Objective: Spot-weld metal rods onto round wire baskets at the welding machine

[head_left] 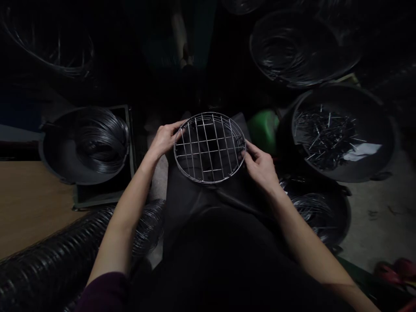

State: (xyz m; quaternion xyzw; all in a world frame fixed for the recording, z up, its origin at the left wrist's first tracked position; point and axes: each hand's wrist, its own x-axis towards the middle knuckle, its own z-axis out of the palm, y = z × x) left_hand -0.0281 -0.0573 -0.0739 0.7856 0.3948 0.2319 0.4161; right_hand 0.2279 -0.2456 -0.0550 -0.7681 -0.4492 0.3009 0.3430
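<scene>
A round wire rack point(208, 146), with crossed bars inside a double rim, is held level above my lap in the middle of the view. My left hand point(165, 138) grips its left rim, with the fingers partly hidden behind the wire. On the opposite side, my right hand point(260, 165) closes on the right rim, thumb and fingertips at the edge. Beneath the rack lies a dark apron point(214, 199) over my legs.
To the left stands a black tub point(58, 160) holding coiled wire point(102, 141). Stacked wire rings point(52, 260) lie lower left beside a wooden surface point(32, 203). At right, a black bucket point(380, 125) holds short metal pieces point(325, 134). A green object point(264, 130) sits behind my right hand.
</scene>
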